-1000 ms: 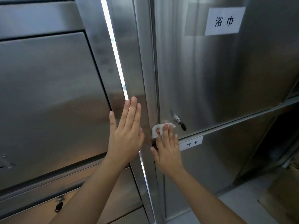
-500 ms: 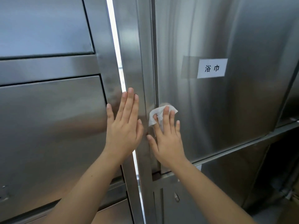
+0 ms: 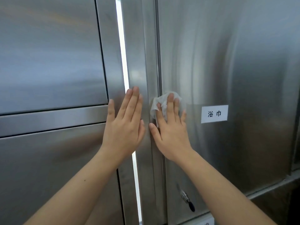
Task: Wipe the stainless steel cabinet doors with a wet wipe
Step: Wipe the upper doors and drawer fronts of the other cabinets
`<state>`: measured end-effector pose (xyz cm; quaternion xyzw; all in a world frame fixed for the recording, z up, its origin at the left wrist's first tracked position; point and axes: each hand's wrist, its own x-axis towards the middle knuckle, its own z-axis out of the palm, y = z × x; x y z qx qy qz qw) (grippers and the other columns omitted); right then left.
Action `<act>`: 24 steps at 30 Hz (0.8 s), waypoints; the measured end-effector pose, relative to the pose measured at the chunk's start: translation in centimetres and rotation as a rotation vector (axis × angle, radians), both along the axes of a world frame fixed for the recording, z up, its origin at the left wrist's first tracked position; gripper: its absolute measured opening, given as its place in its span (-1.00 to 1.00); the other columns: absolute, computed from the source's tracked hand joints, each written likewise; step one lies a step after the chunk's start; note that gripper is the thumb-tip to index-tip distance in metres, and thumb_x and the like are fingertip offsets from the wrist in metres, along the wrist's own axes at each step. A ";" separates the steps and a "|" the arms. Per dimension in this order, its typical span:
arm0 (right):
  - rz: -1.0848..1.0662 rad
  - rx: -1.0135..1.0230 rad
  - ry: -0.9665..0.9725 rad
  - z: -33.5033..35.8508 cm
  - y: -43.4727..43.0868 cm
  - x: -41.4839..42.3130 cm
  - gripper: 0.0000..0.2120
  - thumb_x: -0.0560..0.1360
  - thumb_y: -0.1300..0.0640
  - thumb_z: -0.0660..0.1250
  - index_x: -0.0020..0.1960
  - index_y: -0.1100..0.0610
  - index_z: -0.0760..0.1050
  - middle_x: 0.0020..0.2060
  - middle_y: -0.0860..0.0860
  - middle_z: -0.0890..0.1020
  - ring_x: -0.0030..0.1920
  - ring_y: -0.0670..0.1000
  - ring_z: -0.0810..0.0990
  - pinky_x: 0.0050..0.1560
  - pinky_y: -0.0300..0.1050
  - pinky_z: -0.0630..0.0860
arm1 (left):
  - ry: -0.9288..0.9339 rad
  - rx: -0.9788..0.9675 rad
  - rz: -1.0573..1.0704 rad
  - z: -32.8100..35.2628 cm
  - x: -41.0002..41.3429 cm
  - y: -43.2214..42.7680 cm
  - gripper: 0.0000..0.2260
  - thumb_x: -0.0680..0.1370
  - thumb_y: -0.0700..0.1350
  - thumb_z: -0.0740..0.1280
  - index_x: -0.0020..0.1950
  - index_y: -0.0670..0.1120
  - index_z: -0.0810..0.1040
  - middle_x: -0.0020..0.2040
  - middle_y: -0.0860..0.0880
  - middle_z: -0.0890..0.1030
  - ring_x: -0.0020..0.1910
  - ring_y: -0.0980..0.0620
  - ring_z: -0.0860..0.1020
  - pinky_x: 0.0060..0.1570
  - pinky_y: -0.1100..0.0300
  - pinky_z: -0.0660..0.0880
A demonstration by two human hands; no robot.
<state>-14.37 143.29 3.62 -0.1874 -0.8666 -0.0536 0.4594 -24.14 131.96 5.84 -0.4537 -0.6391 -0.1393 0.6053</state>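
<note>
While pressing the wet wipe (image 3: 159, 103) against the steel with the right hand (image 3: 170, 132), no curling and no pinching: fingers straight, spread only a little, wipe trapped under the fingertips and bunched out to the upper left of them. Placed at the very left edge of the right cabinet door (image 3: 235, 62), touching the vertical seam beside the frame post (image 3: 142, 62). Left hand (image 3: 125, 125) also flat and open, holding nothing, resting on the post just beside the right hand, thumbs close but apart.

For the coming stroke, probably one relation to respect: almost all of this door surface to the right of the wipe and above it, nearly none to the left. Long axis of the door vertical, so either vertical passes starting along the seam, or a sweep rightward toward the paper label (image 3: 214, 114), already near the little finger. Better to pass above or below the label, not over it, because of the risk of wetting the paper. Key (image 3: 188, 200) in the lock well below the wrist, out of the way. Right hand clearly the nearer one to this door; left hand better placed for the left doors (image 3: 48, 54), but without a wipe.
</note>
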 end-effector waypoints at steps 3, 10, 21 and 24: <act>0.015 0.016 0.017 3.2 0.3 -0.1 -0.43 0.60 -0.14 -0.05 0.48 -0.08 -0.27 0.40 0.05 -0.47 0.41 0.05 -0.49 0.28 -0.06 -0.56 | 0.006 0.012 0.003 1.7 -0.1 0.2 -0.49 0.54 -0.07 0.06 0.45 -0.28 0.21 0.46 -0.22 0.22 0.44 -0.16 0.20 0.34 -0.25 0.09; 0.005 0.071 0.016 10.4 1.0 0.0 -0.42 0.60 -0.15 -0.06 0.53 -0.02 -0.17 0.44 0.09 -0.43 0.44 0.06 -0.43 0.33 0.01 -0.47 | -0.058 0.071 -0.056 5.8 0.1 0.8 -0.46 0.52 -0.05 0.03 0.47 -0.25 0.17 0.49 -0.18 0.16 0.47 -0.12 0.13 0.37 -0.19 0.01; -0.067 0.081 0.023 19.7 1.6 -0.8 -0.36 0.57 -0.27 -0.13 0.53 -0.03 -0.21 0.44 0.10 -0.44 0.44 0.11 -0.42 0.36 0.13 -0.40 | -0.013 0.151 -0.084 11.9 -0.3 1.8 -0.46 0.51 -0.03 0.01 0.45 -0.23 0.23 0.47 -0.16 0.20 0.45 -0.12 0.16 0.38 -0.14 0.02; -0.085 0.112 0.034 22.1 1.6 -0.9 -0.37 0.57 -0.26 -0.14 0.53 -0.02 -0.21 0.44 0.10 -0.42 0.45 0.12 -0.41 0.38 0.13 -0.39 | -0.021 0.177 -0.100 13.7 -0.3 2.3 -0.46 0.51 -0.03 0.00 0.45 -0.24 0.23 0.47 -0.17 0.21 0.45 -0.12 0.17 0.34 -0.16 0.04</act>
